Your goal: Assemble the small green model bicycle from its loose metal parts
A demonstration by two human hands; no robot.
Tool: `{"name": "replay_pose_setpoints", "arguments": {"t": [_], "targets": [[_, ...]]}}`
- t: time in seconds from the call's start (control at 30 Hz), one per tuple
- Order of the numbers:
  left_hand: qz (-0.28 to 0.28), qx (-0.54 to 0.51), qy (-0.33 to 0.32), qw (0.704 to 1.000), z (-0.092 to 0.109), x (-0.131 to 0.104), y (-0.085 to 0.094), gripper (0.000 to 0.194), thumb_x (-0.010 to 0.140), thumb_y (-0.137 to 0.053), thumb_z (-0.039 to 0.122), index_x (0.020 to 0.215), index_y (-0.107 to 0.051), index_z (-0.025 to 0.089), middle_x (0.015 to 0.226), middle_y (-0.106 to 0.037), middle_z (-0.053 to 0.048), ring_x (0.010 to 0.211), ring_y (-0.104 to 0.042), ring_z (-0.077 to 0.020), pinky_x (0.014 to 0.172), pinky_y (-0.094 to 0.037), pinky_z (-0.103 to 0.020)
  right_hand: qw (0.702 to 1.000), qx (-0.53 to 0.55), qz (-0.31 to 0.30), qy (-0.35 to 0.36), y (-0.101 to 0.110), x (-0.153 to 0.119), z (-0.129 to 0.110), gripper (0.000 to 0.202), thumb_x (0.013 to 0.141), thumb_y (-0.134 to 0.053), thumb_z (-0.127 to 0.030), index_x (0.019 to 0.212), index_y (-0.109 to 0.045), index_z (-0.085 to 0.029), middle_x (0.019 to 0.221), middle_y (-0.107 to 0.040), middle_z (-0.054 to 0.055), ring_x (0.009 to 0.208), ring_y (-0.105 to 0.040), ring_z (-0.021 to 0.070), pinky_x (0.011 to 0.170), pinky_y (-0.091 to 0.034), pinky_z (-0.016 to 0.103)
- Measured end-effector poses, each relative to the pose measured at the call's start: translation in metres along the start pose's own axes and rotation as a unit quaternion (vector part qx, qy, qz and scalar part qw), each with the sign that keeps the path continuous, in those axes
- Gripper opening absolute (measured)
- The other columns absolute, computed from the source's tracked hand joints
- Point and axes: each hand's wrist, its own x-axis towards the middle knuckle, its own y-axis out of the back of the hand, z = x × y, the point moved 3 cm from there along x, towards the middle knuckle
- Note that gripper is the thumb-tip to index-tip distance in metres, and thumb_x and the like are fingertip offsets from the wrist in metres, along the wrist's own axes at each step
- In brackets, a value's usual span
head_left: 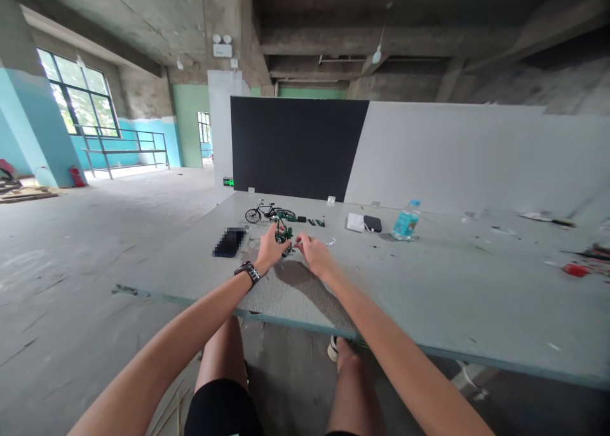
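My left hand, with a watch on its wrist, is closed around a small dark green model bicycle just above the table. Close to the model's right side, my right hand has thumb and fingertips pinched together. Whatever sits between those fingertips is too small to make out. Behind the hands stands a black model bicycle. Several small dark green parts lie to the right of it. Some tiny clear or white bits rest on the table beyond my right hand.
A dark phone lies left of my hands on the grey table. Farther right are a white case, a black case and a blue-labelled bottle. A black-and-white panel borders the back. Clutter with a red item sits far right.
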Motion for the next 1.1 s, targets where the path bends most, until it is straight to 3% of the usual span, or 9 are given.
{"name": "replay_pose_setpoints", "arguments": {"t": [0.13, 0.33, 0.43, 0.53, 0.63, 0.7, 0.77, 0.93, 1.1], "targets": [[0.004, -0.004, 0.006, 1.0, -0.004, 0.001, -0.002, 0.029, 0.076, -0.074, 0.02, 0.099, -0.057, 0.021, 0.093, -0.071, -0.002, 0.088, -0.067, -0.0195, 0.081, -0.046, -0.03, 0.999, -0.013, 0.0, 0.035, -0.003, -0.002, 0.0, 0.015, 0.104, -0.045, -0.022, 0.114, -0.055, -0.017, 0.114, -0.067, 0.011, 0.106, -0.063, 0.0201, 0.086, -0.043, 0.027], [0.011, -0.007, 0.016, 1.0, -0.005, 0.001, -0.001, 0.029, 0.075, -0.076, 0.021, 0.097, -0.057, 0.021, 0.096, -0.071, -0.002, 0.084, -0.066, -0.0182, 0.077, -0.046, -0.028, 0.99, -0.121, -0.017, 0.077, -0.003, -0.003, -0.002, 0.021, 0.104, -0.039, -0.018, 0.108, -0.06, -0.015, 0.11, -0.066, 0.015, 0.109, -0.061, 0.0249, 0.087, -0.042, 0.03], [0.012, -0.014, 0.02, 1.0, -0.004, 0.0, -0.001, 0.029, 0.074, -0.075, 0.019, 0.098, -0.057, 0.021, 0.095, -0.072, -0.002, 0.085, -0.066, -0.0184, 0.079, -0.046, -0.029, 0.994, -0.1, -0.031, 0.039, -0.004, 0.0, -0.003, 0.022, 0.104, -0.041, -0.024, 0.109, -0.061, -0.016, 0.103, -0.07, 0.013, 0.095, -0.065, 0.0237, 0.074, -0.041, 0.028], [0.002, -0.009, 0.007, 1.0, 0.0, -0.002, -0.002, 0.028, 0.076, -0.073, 0.017, 0.099, -0.058, 0.021, 0.094, -0.072, -0.002, 0.089, -0.067, -0.0193, 0.082, -0.046, -0.03, 0.998, -0.008, -0.057, -0.032, -0.007, 0.008, 0.001, 0.021, 0.102, -0.048, -0.027, 0.1, -0.065, -0.015, 0.089, -0.072, 0.009, 0.079, -0.066, 0.0201, 0.065, -0.037, 0.026], [-0.021, -0.01, -0.014, 1.0, 0.004, -0.002, -0.003, 0.028, 0.077, -0.071, 0.016, 0.101, -0.059, 0.022, 0.094, -0.072, -0.002, 0.092, -0.067, -0.0196, 0.085, -0.046, -0.03, 0.986, 0.082, -0.099, -0.104, -0.011, 0.015, 0.007, 0.026, 0.099, -0.052, -0.03, 0.086, -0.067, -0.013, 0.076, -0.07, 0.007, 0.069, -0.062, 0.0173, 0.059, -0.034, 0.025], [-0.027, -0.014, -0.026, 0.999, 0.005, -0.001, -0.002, 0.029, 0.077, -0.07, 0.015, 0.103, -0.059, 0.022, 0.096, -0.072, -0.002, 0.094, -0.067, -0.0196, 0.087, -0.046, -0.031, 0.984, 0.095, -0.099, -0.114, -0.009, 0.016, 0.008, 0.024, 0.098, -0.054, -0.03, 0.088, -0.069, -0.012, 0.076, -0.07, 0.006, 0.069, -0.062, 0.0171, 0.059, -0.035, 0.024], [-0.016, -0.015, -0.022, 1.0, 0.003, 0.001, 0.0, 0.028, 0.077, -0.071, 0.015, 0.102, -0.059, 0.021, 0.098, -0.072, -0.003, 0.095, -0.067, -0.0196, 0.088, -0.046, -0.031, 0.992, 0.071, -0.077, -0.073, -0.004, 0.013, 0.004, 0.017, 0.096, -0.056, -0.023, 0.1, -0.069, -0.013, 0.082, -0.071, 0.007, 0.075, -0.064, 0.0175, 0.064, -0.037, 0.024], [0.004, -0.024, -0.003, 1.0, -0.004, 0.003, 0.005, 0.029, 0.074, -0.075, 0.018, 0.098, -0.058, 0.021, 0.095, -0.071, -0.002, 0.09, -0.066, -0.019, 0.084, -0.047, -0.029, 0.988, -0.122, -0.06, 0.066, 0.008, 0.0, -0.009, 0.031, 0.101, -0.04, -0.016, 0.121, -0.063, -0.021, 0.11, -0.067, 0.012, 0.092, -0.066, 0.021, 0.076, -0.043, 0.027], [0.021, -0.026, 0.019, 0.999, -0.007, 0.004, 0.007, 0.031, 0.074, -0.075, 0.018, 0.1, -0.058, 0.021, 0.093, -0.07, -0.002, 0.088, -0.066, -0.0183, 0.083, -0.047, -0.029, 0.97, -0.207, -0.1, 0.076, 0.009, 0.0, -0.011, 0.033, 0.104, -0.033, -0.019, 0.131, -0.052, -0.016, 0.111, -0.067, 0.018, 0.095, -0.068, 0.0266, 0.076, -0.046, 0.03]]}}
